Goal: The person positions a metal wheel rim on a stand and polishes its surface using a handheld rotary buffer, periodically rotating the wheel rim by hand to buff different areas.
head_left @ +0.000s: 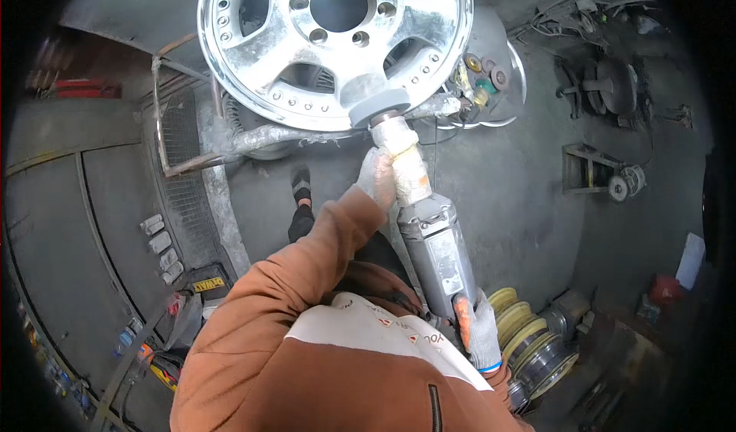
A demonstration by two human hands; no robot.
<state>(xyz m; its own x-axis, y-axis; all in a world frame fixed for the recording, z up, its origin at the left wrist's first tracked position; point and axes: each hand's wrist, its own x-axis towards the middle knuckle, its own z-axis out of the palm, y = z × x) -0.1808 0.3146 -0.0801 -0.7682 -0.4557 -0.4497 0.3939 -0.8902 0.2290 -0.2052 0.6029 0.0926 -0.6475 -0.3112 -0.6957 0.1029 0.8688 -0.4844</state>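
A large shiny alloy wheel [368, 64] lies on a metal pipe frame [261, 137] at the top centre. The grey round disc [379, 106] of a long power tool [438, 252] meets the wheel's lower spoke. My left hand [378, 176], in a pale glove, is closed round the tool's wrapped neck, just behind the disc. At the tool's rear end, my right hand [478, 331], in a grey and orange glove, grips the body. The tool partly hides the fingers of both hands.
Small coloured discs [491, 79] sit right of the wheel. Several rims [529, 348] are stacked at the lower right. A small metal stand [594, 173] is on the floor at right. A mesh panel [188, 179], pale blocks [159, 242] and a DEWALT case [208, 285] are at left.
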